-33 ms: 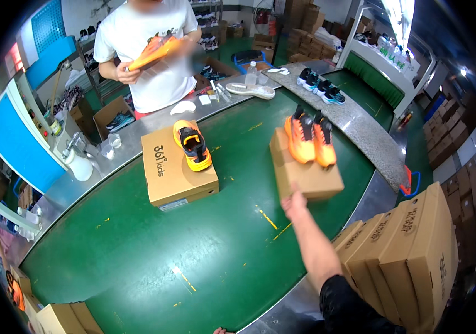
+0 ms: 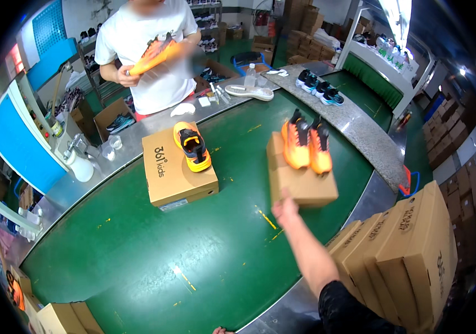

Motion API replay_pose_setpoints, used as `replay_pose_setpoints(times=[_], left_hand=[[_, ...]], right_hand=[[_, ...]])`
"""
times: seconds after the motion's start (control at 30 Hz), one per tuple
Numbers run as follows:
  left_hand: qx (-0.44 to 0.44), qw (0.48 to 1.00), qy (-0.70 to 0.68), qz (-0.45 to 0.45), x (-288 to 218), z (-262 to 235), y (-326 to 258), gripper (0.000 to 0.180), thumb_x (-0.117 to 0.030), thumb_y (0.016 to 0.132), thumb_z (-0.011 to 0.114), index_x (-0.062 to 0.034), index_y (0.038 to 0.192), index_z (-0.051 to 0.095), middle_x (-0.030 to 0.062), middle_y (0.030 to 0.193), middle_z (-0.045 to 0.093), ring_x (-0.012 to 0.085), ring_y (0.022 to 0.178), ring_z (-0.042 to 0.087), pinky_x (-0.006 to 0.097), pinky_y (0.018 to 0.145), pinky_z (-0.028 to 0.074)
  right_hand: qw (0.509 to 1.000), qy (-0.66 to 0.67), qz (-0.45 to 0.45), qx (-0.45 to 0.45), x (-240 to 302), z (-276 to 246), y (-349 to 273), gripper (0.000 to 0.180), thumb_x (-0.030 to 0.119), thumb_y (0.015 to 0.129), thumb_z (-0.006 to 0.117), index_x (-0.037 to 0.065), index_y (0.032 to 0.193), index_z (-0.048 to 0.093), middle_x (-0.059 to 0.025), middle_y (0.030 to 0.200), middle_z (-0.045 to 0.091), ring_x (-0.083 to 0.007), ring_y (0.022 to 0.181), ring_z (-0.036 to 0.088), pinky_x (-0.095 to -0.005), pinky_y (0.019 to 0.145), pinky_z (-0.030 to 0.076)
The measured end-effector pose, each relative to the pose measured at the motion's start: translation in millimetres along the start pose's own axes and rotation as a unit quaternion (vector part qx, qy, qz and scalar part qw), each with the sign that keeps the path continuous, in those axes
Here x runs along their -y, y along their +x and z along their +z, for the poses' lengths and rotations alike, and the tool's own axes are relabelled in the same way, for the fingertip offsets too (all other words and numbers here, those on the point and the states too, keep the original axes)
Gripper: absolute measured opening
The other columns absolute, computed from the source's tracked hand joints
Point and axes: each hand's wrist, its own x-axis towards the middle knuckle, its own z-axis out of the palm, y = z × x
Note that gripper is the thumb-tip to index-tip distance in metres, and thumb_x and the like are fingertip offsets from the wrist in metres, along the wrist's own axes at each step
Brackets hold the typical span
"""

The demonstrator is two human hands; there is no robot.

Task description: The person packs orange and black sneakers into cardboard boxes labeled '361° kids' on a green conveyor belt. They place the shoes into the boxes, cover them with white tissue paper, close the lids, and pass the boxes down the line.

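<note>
My right hand (image 2: 285, 210) grips the near left corner of a brown cardboard shoebox (image 2: 304, 188) on the green work surface (image 2: 193, 245). On top of this box stands a pair of orange running shoes (image 2: 306, 146) with dark collars. Only the fingertips of my left hand (image 2: 221, 330) show at the lower edge, so its grip is hidden. To the left sits another brown shoebox (image 2: 162, 167), closed, with a single orange and yellow shoe (image 2: 193, 147) on its lid. Across the surface, a person in a white shirt holds an orange shoe (image 2: 157, 54).
Brown shoeboxes (image 2: 399, 250) stand in a row at my right. More boxes (image 2: 68, 318) are at the lower left. Dark shoes with light blue soles (image 2: 320, 87) rest on a grey stone ledge (image 2: 355, 131). A pale sole (image 2: 250, 92) and a clear bottle (image 2: 250, 75) lie along the far metal edge.
My right hand and the shoebox with the pair of shoes have shifted slightly left and nearer to me. The person opposite has tilted the held shoe a little.
</note>
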Motion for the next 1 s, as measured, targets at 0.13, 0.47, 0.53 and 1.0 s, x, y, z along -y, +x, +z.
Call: replay_pose_setpoints(times=[0.13,0.47,0.53,1.0], left_hand=[[0.001,1.000,-0.009,0.011,11,0,-9,0.029,-0.019,0.087,0.055,-0.0011,0.109,0.061,0.0194,0.113,0.060,0.0373,0.099,0.058,0.046,0.087,0.046],[-0.067,0.788,-0.559,-0.251,19,43,35,0.051,-0.022,0.088,0.068,0.0027,0.125,0.042,0.0170,0.115,0.054,0.0255,0.096,0.054,0.038,0.084,0.047],[0.001,0.756,-0.584,-0.296,-23,23,51,0.064,-0.032,0.090,0.068,0.0026,0.132,0.035,0.0161,0.121,0.052,0.0244,0.107,0.054,0.039,0.093,0.046],[-0.024,0.584,-0.716,-0.381,-2,28,140,0.050,-0.032,0.089,0.068,-0.0023,0.120,0.043,0.0066,0.106,0.059,0.0160,0.091,0.058,0.032,0.074,0.053]], right_hand=[[0.997,-0.010,0.077,-0.007,-120,42,-107,0.040,0.048,0.088,0.065,0.009,0.091,0.054,-0.0070,0.072,0.059,-0.0116,0.046,0.045,-0.0240,0.037,0.035],[0.579,-0.354,-0.635,0.370,-51,26,-319,0.029,0.002,0.079,0.061,0.002,0.108,0.060,-0.0139,0.097,0.063,-0.0283,0.084,0.062,-0.0374,0.076,0.052],[0.571,-0.472,-0.619,0.261,6,33,-281,0.041,0.003,0.076,0.059,0.000,0.116,0.056,-0.0167,0.111,0.058,-0.0338,0.099,0.055,-0.0435,0.086,0.046],[0.268,-0.701,-0.584,0.310,-10,70,-241,0.031,-0.001,0.058,0.071,-0.004,0.088,0.066,-0.0238,0.118,0.053,-0.0362,0.107,0.054,-0.0417,0.091,0.047]])
